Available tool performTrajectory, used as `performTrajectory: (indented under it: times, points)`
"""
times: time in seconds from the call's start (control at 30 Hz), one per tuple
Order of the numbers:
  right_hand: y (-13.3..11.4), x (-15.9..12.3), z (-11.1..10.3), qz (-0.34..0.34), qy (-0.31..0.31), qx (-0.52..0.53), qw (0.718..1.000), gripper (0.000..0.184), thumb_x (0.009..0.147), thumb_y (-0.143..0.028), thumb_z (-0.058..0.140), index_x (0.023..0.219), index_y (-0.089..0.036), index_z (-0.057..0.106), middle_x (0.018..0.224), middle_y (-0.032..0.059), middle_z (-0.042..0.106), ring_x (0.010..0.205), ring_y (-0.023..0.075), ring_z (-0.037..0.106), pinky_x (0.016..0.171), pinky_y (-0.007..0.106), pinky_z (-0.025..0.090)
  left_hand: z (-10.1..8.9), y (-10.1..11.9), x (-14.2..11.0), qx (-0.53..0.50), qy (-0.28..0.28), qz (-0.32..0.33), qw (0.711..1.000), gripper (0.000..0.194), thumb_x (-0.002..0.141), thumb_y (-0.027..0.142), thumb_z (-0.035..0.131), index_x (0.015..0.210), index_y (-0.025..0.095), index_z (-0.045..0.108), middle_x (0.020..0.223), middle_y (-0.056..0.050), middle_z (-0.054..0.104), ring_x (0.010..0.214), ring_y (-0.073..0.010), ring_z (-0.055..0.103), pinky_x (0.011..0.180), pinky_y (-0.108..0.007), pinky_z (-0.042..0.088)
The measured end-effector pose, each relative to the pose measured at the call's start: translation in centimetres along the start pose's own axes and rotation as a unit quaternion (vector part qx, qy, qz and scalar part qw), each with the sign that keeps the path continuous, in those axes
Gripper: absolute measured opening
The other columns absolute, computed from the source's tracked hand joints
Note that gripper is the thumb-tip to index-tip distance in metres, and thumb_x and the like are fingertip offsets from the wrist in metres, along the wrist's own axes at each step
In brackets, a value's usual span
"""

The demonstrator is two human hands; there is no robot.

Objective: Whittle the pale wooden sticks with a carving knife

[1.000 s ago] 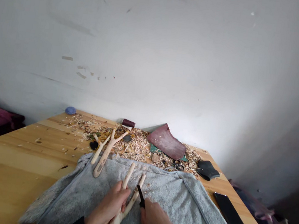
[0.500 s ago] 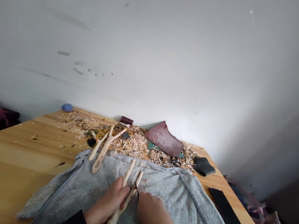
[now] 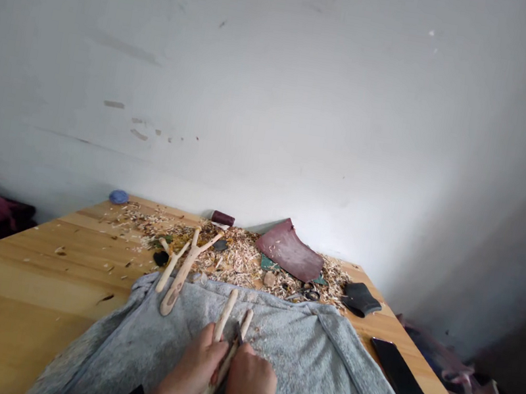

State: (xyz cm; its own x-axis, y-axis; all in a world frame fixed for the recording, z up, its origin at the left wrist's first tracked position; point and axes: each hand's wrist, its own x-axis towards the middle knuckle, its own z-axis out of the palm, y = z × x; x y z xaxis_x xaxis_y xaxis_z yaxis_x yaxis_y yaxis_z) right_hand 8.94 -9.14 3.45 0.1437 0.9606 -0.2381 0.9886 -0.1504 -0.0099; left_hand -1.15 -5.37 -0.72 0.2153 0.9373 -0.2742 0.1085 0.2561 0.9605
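My left hand (image 3: 189, 375) is wrapped round a pale forked stick (image 3: 227, 308) whose two prongs point away from me. My right hand (image 3: 253, 392) is closed on a small dark knife (image 3: 238, 334), its blade tip showing against the right prong of the fork. Both hands rest close together over a grey knitted cloth (image 3: 322, 359) spread on the wooden table (image 3: 3, 289). Two other carved forked sticks (image 3: 180, 270) lie at the cloth's far left corner.
A heap of wood shavings (image 3: 238, 256) covers the far table edge, with a maroon sheet (image 3: 290, 249), a dark spool (image 3: 222, 218), a blue cap (image 3: 118, 197) and a black pouch (image 3: 360, 299). A dark phone (image 3: 407, 388) lies at right. White wall behind.
My right hand has moved left toward the stick and now sits against my left hand. The knife blade, earlier standing clear, is now mostly hidden between hand and prong.
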Motion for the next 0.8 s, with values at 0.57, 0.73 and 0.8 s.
performTrajectory:
  times: [0.57,0.73,0.8]
  points:
    - [3.7,-1.5,0.1,0.004,-0.039,0.173,0.984,0.033,0.095,-0.017,0.036,0.111,-0.014,0.064,0.108,0.0177,0.072,0.105,0.0297,0.068,0.084,0.037,0.049,-0.7,0.2,0.5,-0.047,0.006,0.001,0.999,0.025,0.075,0.03,0.061,0.059,0.023,0.044,0.045,0.008,0.043,0.042,-0.0094,0.04,0.046,-0.024,0.032]
    - [3.9,-1.3,0.7,-0.012,-0.024,0.17,0.985,0.032,0.095,-0.018,0.037,0.113,-0.013,0.063,0.108,0.0181,0.072,0.105,0.0303,0.068,0.086,0.039,0.049,-0.7,0.6,0.2,-0.054,0.012,0.002,0.998,0.025,0.074,0.032,0.064,0.059,0.023,0.045,0.044,0.008,0.043,0.042,-0.0093,0.041,0.047,-0.024,0.033]
    - [3.8,-1.2,0.8,-0.01,-0.026,0.172,0.985,0.032,0.095,-0.017,0.037,0.112,-0.013,0.064,0.107,0.0181,0.072,0.105,0.0301,0.068,0.086,0.038,0.049,-0.6,0.6,0.2,-0.054,0.01,0.003,0.998,0.023,0.074,0.031,0.062,0.06,0.023,0.046,0.044,0.008,0.043,0.042,-0.0093,0.041,0.047,-0.024,0.034]
